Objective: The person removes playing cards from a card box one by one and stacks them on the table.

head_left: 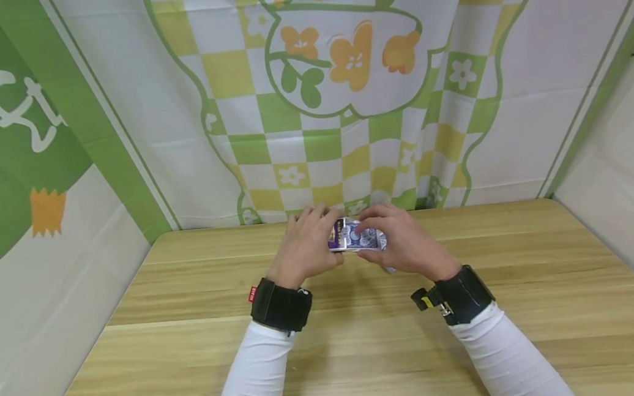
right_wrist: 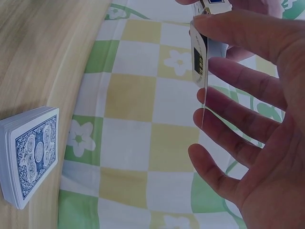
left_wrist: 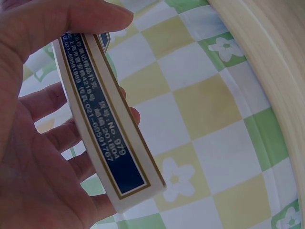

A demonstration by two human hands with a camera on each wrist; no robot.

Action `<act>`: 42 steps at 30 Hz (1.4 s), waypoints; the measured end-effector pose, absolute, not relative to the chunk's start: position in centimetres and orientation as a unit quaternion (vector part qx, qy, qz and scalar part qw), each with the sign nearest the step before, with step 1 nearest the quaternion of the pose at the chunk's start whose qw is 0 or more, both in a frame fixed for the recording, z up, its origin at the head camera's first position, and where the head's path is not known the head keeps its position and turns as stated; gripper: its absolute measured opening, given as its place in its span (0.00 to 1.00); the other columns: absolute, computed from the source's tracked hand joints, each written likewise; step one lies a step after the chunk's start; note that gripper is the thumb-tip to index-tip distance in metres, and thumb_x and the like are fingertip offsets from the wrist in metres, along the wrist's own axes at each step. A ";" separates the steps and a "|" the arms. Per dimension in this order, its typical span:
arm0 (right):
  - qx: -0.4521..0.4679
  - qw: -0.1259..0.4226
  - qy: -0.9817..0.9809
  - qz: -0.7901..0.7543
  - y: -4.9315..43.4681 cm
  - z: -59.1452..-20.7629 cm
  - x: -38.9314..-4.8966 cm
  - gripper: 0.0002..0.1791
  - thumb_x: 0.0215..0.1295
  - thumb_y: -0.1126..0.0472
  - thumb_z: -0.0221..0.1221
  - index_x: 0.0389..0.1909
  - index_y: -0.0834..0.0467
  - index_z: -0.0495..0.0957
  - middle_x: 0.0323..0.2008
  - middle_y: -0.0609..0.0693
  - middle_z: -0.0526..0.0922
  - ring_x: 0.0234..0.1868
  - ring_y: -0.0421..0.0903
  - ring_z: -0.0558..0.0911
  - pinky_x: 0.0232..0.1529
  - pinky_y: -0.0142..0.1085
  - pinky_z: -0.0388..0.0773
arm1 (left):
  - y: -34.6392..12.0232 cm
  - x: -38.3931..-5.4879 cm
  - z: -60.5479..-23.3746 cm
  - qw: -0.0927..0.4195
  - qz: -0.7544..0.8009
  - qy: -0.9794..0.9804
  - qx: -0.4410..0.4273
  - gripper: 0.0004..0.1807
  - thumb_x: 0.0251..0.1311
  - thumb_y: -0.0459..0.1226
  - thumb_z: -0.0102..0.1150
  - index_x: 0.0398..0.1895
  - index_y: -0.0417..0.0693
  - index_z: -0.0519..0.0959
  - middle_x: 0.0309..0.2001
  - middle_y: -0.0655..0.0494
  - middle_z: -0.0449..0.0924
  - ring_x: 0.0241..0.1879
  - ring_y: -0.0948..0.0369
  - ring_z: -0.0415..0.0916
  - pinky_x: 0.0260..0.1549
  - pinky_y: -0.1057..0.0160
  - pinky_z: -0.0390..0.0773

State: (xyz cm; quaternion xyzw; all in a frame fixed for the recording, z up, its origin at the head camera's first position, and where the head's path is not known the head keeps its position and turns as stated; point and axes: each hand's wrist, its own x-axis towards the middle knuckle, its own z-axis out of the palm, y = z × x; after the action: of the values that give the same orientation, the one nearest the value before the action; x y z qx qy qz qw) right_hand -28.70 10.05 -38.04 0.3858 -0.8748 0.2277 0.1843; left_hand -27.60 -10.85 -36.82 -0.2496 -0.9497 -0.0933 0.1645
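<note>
My left hand (head_left: 306, 248) holds a playing-card box (left_wrist: 107, 114), thumb on one side and fingers on the other. The box has a narrow dark blue side with pale lettering and gold lines, and a blue patterned face shows in the head view. At the box's right end my right hand (head_left: 408, 244) pinches a thin printed flap (right_wrist: 200, 59) between thumb and fingers, the other fingers spread behind it. A squared deck of blue-backed playing cards (right_wrist: 35, 152) rests on the table; in the head view my right hand mostly hides it.
The wooden table (head_left: 361, 354) runs back to a hanging cloth (head_left: 286, 148) with green and yellow checks, close behind my hands. White and green cloth walls stand at the left and right sides. Black straps (head_left: 282, 308) wrap both wrists.
</note>
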 end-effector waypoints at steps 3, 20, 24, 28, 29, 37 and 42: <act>0.386 0.183 -0.876 0.227 10.1 -38.0 -28.8 0.19 0.45 0.51 0.68 0.40 0.51 0.79 0.50 0.49 0.75 0.50 0.47 0.72 0.48 0.40 0.68 | -10.9 -27.6 -36.8 0.163 -0.098 -0.950 -0.249 0.40 0.33 0.46 0.69 0.58 0.56 0.69 0.46 0.59 0.69 0.44 0.59 0.64 0.41 0.56 0.63; 0.378 0.169 -0.881 0.228 10.9 -37.7 -29.0 0.20 0.44 0.52 0.68 0.41 0.51 0.79 0.48 0.47 0.75 0.47 0.45 0.72 0.46 0.38 0.69 | -11.2 -27.8 -36.7 0.169 -0.093 -0.949 -0.247 0.41 0.31 0.47 0.69 0.59 0.57 0.69 0.46 0.60 0.69 0.44 0.59 0.65 0.41 0.57 0.63; 0.373 0.158 -0.885 0.230 11.1 -37.7 -28.9 0.20 0.44 0.52 0.68 0.41 0.51 0.79 0.48 0.47 0.74 0.47 0.45 0.72 0.44 0.37 0.69 | -11.3 -27.8 -36.7 0.171 -0.093 -0.949 -0.247 0.40 0.31 0.47 0.68 0.58 0.57 0.69 0.45 0.60 0.69 0.44 0.59 0.65 0.40 0.58 0.63; 0.363 0.147 -0.891 0.228 11.3 -37.5 -28.8 0.20 0.44 0.52 0.68 0.41 0.50 0.78 0.49 0.46 0.73 0.48 0.45 0.71 0.44 0.37 0.70 | -11.3 -27.8 -36.7 0.169 -0.097 -0.950 -0.245 0.39 0.32 0.47 0.67 0.57 0.57 0.70 0.44 0.60 0.68 0.44 0.59 0.65 0.40 0.58 0.62; 0.361 0.145 -0.893 0.228 11.4 -37.5 -28.8 0.20 0.44 0.52 0.68 0.41 0.50 0.78 0.49 0.46 0.73 0.48 0.45 0.71 0.44 0.37 0.70 | -11.3 -27.8 -36.7 0.169 -0.097 -0.950 -0.245 0.39 0.32 0.47 0.67 0.57 0.57 0.70 0.44 0.60 0.68 0.44 0.59 0.65 0.40 0.58 0.62; 0.358 0.140 -0.894 0.231 12.0 -37.1 -28.8 0.20 0.44 0.53 0.68 0.41 0.51 0.79 0.49 0.47 0.74 0.48 0.46 0.72 0.45 0.38 0.69 | -11.4 -27.7 -36.7 0.172 -0.103 -0.948 -0.245 0.39 0.31 0.46 0.68 0.57 0.55 0.71 0.44 0.59 0.69 0.43 0.59 0.65 0.40 0.57 0.63; 0.348 0.132 -0.900 0.227 12.4 -36.9 -28.8 0.21 0.43 0.53 0.68 0.42 0.50 0.79 0.50 0.48 0.74 0.49 0.47 0.72 0.45 0.40 0.69 | -11.4 -27.7 -36.8 0.173 -0.104 -0.949 -0.244 0.40 0.31 0.46 0.68 0.57 0.56 0.71 0.44 0.59 0.68 0.43 0.59 0.65 0.40 0.58 0.62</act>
State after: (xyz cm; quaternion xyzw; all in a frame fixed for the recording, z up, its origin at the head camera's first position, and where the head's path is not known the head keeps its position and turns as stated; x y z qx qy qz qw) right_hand -28.84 12.41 -36.91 0.3476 -0.9000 0.2274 0.1320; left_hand -27.72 -11.40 -36.75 -0.2439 -0.9486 -0.1041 0.1726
